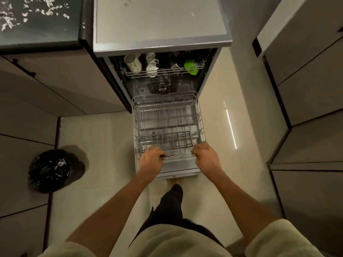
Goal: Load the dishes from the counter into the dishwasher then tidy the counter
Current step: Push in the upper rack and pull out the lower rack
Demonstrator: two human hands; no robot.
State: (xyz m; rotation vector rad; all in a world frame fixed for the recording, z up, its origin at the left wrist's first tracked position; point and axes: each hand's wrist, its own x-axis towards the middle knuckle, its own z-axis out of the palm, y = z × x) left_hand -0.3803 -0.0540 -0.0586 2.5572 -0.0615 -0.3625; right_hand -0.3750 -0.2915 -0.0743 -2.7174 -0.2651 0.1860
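Both hands grip the near rail of the empty lower rack (168, 125): left hand (151, 158) and right hand (205, 154), fingers curled round wire. Dishwasher (161, 43) stands open, far-centre. Risk: uneven pulling could jam the rack or derail it.

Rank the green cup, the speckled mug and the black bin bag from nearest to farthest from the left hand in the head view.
From the left hand:
1. Speckled mug, left side of the upper rack.
2. Green cup, right side of the upper rack.

The black bin bag, on the floor to the left, sits lower, so I cannot rank it.
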